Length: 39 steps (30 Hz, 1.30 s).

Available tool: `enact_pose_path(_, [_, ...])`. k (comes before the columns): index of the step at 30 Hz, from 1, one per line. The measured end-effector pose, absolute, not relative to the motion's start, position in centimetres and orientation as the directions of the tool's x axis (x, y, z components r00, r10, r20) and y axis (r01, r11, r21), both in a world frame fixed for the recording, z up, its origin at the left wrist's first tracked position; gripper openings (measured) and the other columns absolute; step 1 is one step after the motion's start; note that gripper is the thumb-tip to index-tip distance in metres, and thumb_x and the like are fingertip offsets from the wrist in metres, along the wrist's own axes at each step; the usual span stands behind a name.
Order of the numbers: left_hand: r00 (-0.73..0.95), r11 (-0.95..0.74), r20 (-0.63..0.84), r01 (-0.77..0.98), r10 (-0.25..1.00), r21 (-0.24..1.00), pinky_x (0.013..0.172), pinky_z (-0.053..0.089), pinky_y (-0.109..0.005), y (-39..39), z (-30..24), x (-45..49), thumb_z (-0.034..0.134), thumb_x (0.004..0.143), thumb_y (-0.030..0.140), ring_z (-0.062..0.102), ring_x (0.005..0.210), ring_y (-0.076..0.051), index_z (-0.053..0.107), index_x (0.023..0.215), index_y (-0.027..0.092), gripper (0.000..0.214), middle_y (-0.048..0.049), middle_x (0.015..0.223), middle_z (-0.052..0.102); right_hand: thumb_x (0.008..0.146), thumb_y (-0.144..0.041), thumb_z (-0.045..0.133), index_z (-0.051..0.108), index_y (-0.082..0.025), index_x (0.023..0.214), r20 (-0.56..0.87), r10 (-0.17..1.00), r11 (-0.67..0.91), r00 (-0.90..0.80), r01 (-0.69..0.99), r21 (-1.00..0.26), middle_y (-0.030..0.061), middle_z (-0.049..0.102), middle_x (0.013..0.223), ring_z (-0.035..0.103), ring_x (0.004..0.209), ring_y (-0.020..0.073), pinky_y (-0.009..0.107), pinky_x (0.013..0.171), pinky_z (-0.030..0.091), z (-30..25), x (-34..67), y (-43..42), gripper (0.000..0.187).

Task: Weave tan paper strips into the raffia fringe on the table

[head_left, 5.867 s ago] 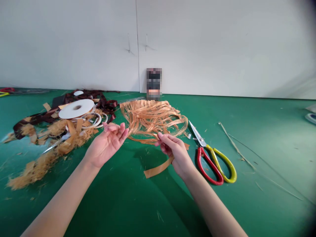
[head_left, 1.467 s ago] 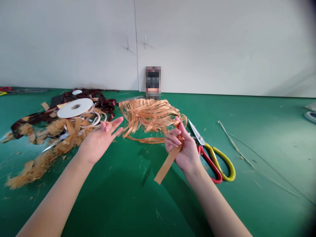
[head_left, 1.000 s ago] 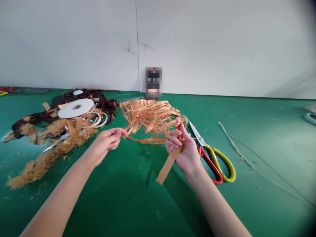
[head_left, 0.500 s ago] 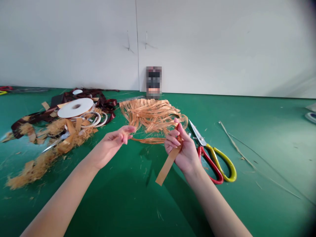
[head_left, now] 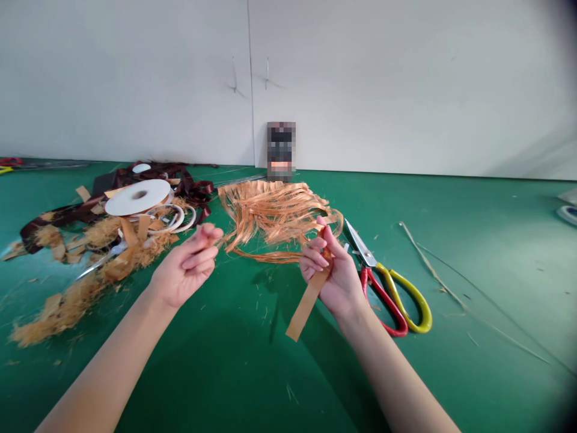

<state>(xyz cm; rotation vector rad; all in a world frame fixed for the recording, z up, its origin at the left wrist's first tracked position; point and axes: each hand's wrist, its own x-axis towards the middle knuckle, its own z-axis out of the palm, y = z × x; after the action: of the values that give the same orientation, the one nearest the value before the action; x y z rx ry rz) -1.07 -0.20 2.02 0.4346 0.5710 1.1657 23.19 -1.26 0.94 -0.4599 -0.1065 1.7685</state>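
Observation:
My right hand (head_left: 328,267) is closed around a tan ribbon strip (head_left: 306,305), whose flat end hangs down toward me. Orange-brown strands (head_left: 273,257) run leftward from these fingers, low over the table. My left hand (head_left: 192,264) is pinched, thumb against fingers, level with the right and apart from it. Fine fibres seem to trail from its fingertips, too thin to make out. Just beyond both hands lies a pile of frayed tan ribbon pieces (head_left: 270,207). Large scissors (head_left: 367,255) with a red and a yellow handle rest right beside my right hand, blades partly apart.
Left on the green table (head_left: 225,373) is a heap of brown ribbon (head_left: 58,218), a white spool (head_left: 121,201), white rings and frayed fluff (head_left: 67,307). A pixelated upright object (head_left: 281,150) leans on the white wall. Thin strands (head_left: 433,270) lie at right.
My left hand has moved left, away from the right hand, and its fingers have curled in more. The right hand and its ribbon strip have barely moved.

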Motion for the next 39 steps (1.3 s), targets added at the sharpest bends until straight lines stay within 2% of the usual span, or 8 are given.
enact_pose_path(4, [0.457,0.470,-0.338,-0.213,0.823,0.857,0.028,0.023,-0.012,-0.2,1.7,-0.8,0.052,0.092,0.019,0.031,0.034,0.002,0.071,0.101,0.016,0.022,-0.0150,0.107,0.069,0.082,-0.023,0.067,0.066,-0.025,0.098,-0.257,0.950,-0.256,-0.176,-0.912,-0.321,-0.0083,0.053,0.057,0.034,0.040,0.0024,0.014,0.041,0.033,1.1,23.2,-1.3,0.016])
enact_pose_path(8, [0.633,0.468,-0.430,0.120,0.644,0.876,0.031,0.016,-0.018,-0.4,1.4,-0.8,0.054,0.092,0.032,0.021,0.035,0.000,0.074,0.100,0.019,0.025,-0.0105,0.085,0.070,0.080,-0.023,0.070,0.065,-0.028,0.095,-0.201,0.963,-0.245,-0.179,-0.892,-0.380,-0.0090,0.054,0.057,0.035,0.041,0.0007,0.013,0.043,0.032,0.9,23.2,-1.4,0.016])
enact_pose_path(13, [0.639,0.442,-0.255,-0.148,0.725,0.885,0.042,0.033,-0.014,-0.3,1.0,-1.1,0.074,0.076,0.037,0.037,0.046,-0.004,0.067,0.066,0.017,0.023,0.0027,0.059,0.049,0.082,-0.025,0.069,0.064,-0.027,0.097,-0.201,0.957,-0.271,-0.208,-0.889,-0.370,-0.0092,0.054,0.057,0.036,0.041,0.0005,0.012,0.042,0.032,0.9,23.2,-1.3,0.016])
enact_pose_path(19, [0.380,0.313,-0.082,-0.602,0.921,0.735,0.091,0.054,-0.027,0.3,0.6,-0.8,0.079,0.071,0.021,0.058,0.113,-0.018,0.057,0.059,0.018,0.025,-0.0019,0.126,0.060,0.087,-0.024,0.061,0.064,-0.024,0.104,-0.266,0.934,-0.309,-0.239,-0.913,-0.266,-0.0070,0.055,0.057,0.038,0.040,0.0016,0.013,0.040,0.032,0.9,23.0,-1.3,0.017])
enact_pose_path(23, [0.262,0.245,-0.054,-0.784,0.964,0.570,0.100,0.052,-0.037,0.5,1.1,-0.6,0.073,0.070,0.003,0.060,0.116,-0.020,0.053,0.063,0.019,0.027,0.0031,0.095,0.071,0.088,-0.023,0.059,0.064,-0.023,0.103,-0.250,0.937,-0.309,-0.246,-0.915,-0.259,-0.0063,0.055,0.058,0.038,0.040,0.0015,0.013,0.040,0.032,0.8,23.0,-1.4,0.016])
enact_pose_path(26, [0.221,0.250,-0.116,-0.869,0.968,0.428,0.091,0.058,-0.031,0.4,1.5,-0.8,0.056,0.077,-0.008,0.071,0.087,-0.012,0.051,0.068,0.019,0.028,0.0071,0.061,0.062,0.090,-0.024,0.057,0.064,-0.024,0.106,-0.247,0.937,-0.310,-0.248,-0.917,-0.252,-0.0058,0.056,0.058,0.038,0.040,0.0017,0.013,0.040,0.032,0.7,23.0,-1.4,0.017])
enact_pose_path(31, [0.338,0.373,-0.158,-0.844,0.928,0.384,0.040,0.044,-0.007,0.3,1.7,-1.3,0.028,0.089,-0.007,0.048,0.036,0.001,0.051,0.073,0.014,0.036,0.0050,0.061,0.054,0.093,-0.024,0.052,0.064,-0.024,0.108,-0.242,0.937,-0.312,-0.253,-0.918,-0.246,-0.0051,0.055,0.058,0.038,0.040,0.0020,0.013,0.041,0.032,0.7,23.0,-1.3,0.019])
enact_pose_path(39, [0.559,0.598,-0.332,-0.401,0.760,0.693,0.029,0.029,-0.007,-0.2,1.4,-1.2,0.035,0.099,0.018,0.035,0.034,0.005,0.065,0.113,0.012,0.034,-0.0179,0.119,0.063,0.097,-0.026,0.047,0.064,-0.024,0.109,-0.246,0.937,-0.308,-0.247,-0.917,-0.253,-0.0047,0.055,0.058,0.038,0.039,0.0022,0.014,0.040,0.032,0.8,22.9,-1.3,0.020])
